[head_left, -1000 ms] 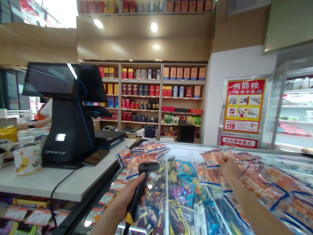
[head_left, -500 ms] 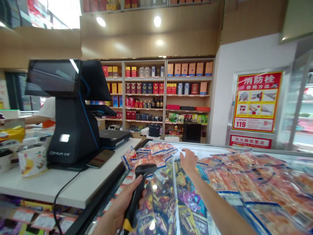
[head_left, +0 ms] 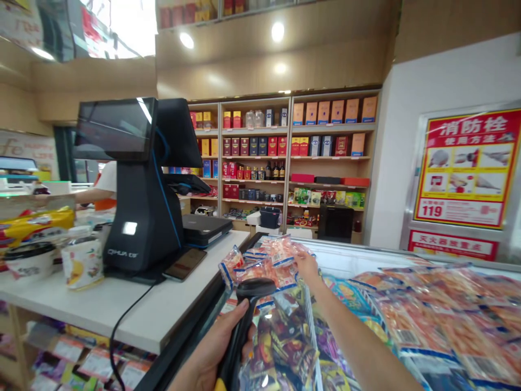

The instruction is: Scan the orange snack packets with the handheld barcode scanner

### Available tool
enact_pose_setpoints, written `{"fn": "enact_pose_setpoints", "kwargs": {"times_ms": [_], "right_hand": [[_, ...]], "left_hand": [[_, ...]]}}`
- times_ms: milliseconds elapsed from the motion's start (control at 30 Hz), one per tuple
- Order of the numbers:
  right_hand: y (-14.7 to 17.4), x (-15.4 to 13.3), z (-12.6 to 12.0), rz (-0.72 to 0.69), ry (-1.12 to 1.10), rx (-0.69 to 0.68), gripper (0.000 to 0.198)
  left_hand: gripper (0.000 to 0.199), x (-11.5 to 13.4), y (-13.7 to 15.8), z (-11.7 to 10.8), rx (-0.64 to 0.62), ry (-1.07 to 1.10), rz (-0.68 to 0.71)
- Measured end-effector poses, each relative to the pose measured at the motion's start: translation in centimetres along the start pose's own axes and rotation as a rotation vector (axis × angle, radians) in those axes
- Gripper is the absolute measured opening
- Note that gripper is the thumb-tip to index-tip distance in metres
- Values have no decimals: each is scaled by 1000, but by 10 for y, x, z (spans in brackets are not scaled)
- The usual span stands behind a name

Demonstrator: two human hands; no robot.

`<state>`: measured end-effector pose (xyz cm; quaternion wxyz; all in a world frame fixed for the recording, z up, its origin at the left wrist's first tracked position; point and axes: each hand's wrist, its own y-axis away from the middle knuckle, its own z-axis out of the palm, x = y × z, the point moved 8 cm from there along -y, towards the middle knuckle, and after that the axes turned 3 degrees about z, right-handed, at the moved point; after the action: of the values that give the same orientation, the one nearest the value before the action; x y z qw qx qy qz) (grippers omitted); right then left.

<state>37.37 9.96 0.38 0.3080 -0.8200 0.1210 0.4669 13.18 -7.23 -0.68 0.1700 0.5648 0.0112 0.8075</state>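
Observation:
My left hand is wrapped round the handle of a black barcode scanner, its head pointing up and forward. My right hand reaches over the freezer, its fingers closed at the edge of a clear, blue-trimmed snack packet. The fingertips are partly hidden. That packet is on a small pile of similar orange-pink packets, just beyond the scanner head. Beneath the pile and the scanner lie several small colourful wrapped items.
Many more packets cover the freezer's right side. On the left, a white counter bears a black checkout terminal, a phone and a paper cup. Another person's arm shows behind the terminal.
My right hand has moved left from above the freezer divider onto the packet pile and closed on a packet. The scanner stays in my left hand. The view has turned slightly left.

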Motion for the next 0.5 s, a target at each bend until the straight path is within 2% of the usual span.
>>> {"fn": "enact_pose_setpoints", "kwargs": {"times_ms": [200,500], "right_hand": [[25,8,-37,11,-324,-47,21],[50,17,-76,4,-399,-26,22]], "left_hand": [[34,5,15,22,-115,5,50],[34,8,36,54,-200,5,58]]}}
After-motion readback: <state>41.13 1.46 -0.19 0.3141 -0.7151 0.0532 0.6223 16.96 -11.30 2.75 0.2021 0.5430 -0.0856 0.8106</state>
